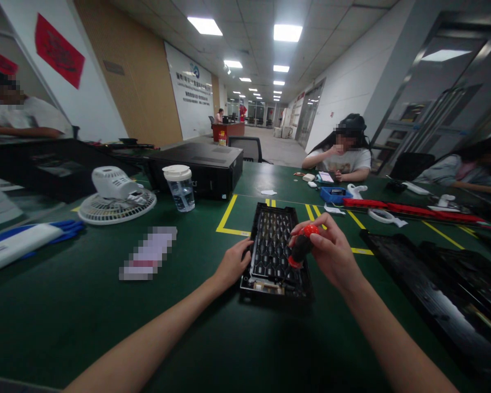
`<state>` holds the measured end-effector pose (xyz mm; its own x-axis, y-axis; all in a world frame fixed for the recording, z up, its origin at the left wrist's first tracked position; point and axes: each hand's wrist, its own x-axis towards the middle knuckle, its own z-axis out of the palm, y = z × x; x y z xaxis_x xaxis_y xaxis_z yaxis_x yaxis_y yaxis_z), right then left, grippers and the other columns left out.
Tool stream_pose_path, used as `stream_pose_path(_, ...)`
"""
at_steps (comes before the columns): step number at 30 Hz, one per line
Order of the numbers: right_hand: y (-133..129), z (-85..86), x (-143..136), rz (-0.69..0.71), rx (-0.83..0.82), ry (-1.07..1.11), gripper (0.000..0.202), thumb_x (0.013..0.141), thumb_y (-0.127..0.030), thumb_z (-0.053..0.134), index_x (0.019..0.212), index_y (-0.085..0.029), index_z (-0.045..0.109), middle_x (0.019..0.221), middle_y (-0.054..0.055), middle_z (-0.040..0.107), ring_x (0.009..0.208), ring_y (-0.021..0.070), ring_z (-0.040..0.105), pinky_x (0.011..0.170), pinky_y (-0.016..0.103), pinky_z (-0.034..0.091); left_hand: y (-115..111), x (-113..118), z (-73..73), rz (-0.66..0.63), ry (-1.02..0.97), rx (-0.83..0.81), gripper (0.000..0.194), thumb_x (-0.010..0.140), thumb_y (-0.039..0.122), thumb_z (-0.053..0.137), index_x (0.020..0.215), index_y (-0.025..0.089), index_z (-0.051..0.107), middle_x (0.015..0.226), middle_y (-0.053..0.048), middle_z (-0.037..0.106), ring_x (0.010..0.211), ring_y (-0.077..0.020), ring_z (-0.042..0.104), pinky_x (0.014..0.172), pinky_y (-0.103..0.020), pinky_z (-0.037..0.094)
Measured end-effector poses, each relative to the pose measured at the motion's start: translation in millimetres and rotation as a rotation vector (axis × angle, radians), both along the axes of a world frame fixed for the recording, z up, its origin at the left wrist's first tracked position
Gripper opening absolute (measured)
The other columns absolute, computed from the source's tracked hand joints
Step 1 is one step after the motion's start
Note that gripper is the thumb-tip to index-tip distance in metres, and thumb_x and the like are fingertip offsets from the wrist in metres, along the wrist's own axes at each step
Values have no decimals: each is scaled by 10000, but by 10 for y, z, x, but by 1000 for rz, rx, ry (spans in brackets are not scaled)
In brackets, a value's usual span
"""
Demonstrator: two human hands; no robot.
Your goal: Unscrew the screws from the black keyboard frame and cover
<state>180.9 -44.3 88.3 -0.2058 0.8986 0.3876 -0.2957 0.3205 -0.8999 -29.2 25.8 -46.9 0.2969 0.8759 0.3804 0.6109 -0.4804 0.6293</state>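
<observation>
My right hand [331,248] is closed around a short screwdriver [301,246] with a red and black handle. The screwdriver slants over the right side of a black keyboard-like panel [270,245]; its tip cannot be made out. Rows of dark rounded cells fill that panel, which lies lengthwise on the green table [180,327]. A small tan and metal part [268,287] shows at the panel's near end. My left hand [234,263] grips the panel's left edge, with its fingertips on the rim.
At left are a pixelated phone-like item [149,254], a white fan [117,196], a lidded cup [180,188] and a black case [200,166]. Long black panels [433,295] lie at right. A blue tray [334,195] stands before a seated person [343,155].
</observation>
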Motion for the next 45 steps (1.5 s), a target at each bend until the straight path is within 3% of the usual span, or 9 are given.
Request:
stream_pose_path(12, 37, -50, -5, 23, -21, 77, 195, 756, -173, 575, 832, -222, 403, 845, -3, 564, 729, 182, 610, 658, 330, 462, 2, 13, 18, 8, 8, 4, 355, 816, 191, 401, 1136, 150, 551, 1238, -75, 541, 1165, -163, 479, 1034, -337, 338)
stream_pose_path(29, 23, -46, -57, 51, -53, 134, 227, 738, -151, 583, 814, -221, 381, 839, -22, 516, 727, 183, 623, 756, 392, 457, 10, -4, -3, 0, -2, -2, 358, 831, 213, 393, 1151, 154, 542, 1260, -72, 522, 1170, -161, 470, 1038, -342, 331)
stream_pose_path(45, 0, -50, -91, 25, -76, 138, 232, 725, -167, 602, 798, -215, 387, 845, -17, 491, 661, 141, 574, 595, 296, 451, 2, -1, -2, 3, -8, 13, 358, 827, 218, 399, 1150, 165, 547, 1252, -65, 531, 1175, -170, 470, 1037, -350, 335)
